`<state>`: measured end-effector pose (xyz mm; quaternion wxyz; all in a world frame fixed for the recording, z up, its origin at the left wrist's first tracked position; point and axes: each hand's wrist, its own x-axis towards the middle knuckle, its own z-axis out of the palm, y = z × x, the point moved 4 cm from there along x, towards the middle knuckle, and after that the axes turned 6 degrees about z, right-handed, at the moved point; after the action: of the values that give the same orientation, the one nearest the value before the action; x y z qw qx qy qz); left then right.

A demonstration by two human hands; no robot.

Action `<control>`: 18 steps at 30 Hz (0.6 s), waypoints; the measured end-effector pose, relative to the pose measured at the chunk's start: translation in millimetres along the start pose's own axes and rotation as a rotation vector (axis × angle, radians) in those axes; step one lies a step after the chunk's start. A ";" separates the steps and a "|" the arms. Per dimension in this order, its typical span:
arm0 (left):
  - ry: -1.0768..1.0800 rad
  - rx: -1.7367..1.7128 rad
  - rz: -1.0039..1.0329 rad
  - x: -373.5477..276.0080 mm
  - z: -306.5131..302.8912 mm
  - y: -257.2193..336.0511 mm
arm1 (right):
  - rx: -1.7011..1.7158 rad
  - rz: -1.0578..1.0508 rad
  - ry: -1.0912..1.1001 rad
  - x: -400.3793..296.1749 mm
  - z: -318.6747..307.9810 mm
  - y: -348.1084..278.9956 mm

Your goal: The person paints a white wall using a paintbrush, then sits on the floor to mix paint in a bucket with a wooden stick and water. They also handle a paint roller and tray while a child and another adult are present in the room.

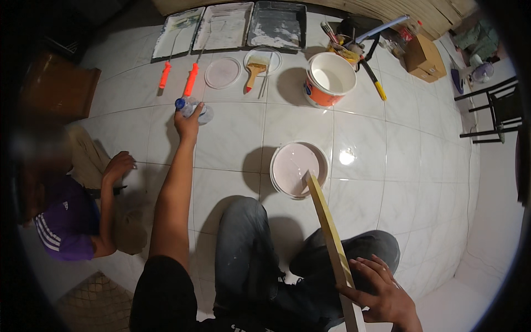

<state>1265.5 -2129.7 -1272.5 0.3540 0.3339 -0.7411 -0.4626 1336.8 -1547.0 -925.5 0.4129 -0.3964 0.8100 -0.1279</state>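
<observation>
Out ahead, my left hand (pixel 187 124) is closed around a clear plastic bottle (pixel 205 114) with a blue cap. The bottle is tilted, just below an orange roller handle. My right hand (pixel 382 294) holds the upper part of a long wooden stick (pixel 327 226), its thumb lying across the wood and its other fingers spread. The stick's lower end dips into pale pink paint (pixel 290 164) in a round bucket (pixel 273 179) before my knees. How deep the stick reaches is hidden by the paint.
Paint trays (pixel 224 25) line the back, with roller handles (pixel 191 79) sticking out. Lids (pixel 222 73), a paintbrush (pixel 254 74) and a white-and-orange bucket (pixel 325 97) stand nearer. Beyond are a tool bag (pixel 363 27) and cardboard box (pixel 423 58). Another person (pixel 70 224) crouches at left.
</observation>
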 end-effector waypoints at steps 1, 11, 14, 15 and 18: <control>0.026 0.036 0.013 10.0 7.8 -17.8 | -0.037 -0.026 0.032 -1.5 2.2 2.6; 0.013 0.211 -0.114 28.4 28.9 -57.4 | 0.626 -0.090 0.839 46.7 -57.2 51.4; -0.061 0.143 -0.151 24.9 30.3 -85.0 | 0.763 -0.324 1.056 91.4 -81.6 43.0; -0.039 0.156 -0.135 32.6 8.4 -100.7 | 0.904 -0.453 1.070 110.3 -89.7 34.6; 0.043 0.242 -0.260 7.5 -17.6 -107.8 | 1.031 -0.489 0.962 140.5 -104.7 13.6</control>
<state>1294.3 -2181.4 -1364.6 0.2643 0.4767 -0.7342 -0.4048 1200.5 -1655.8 -947.0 0.1063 -0.2217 0.6273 -0.7390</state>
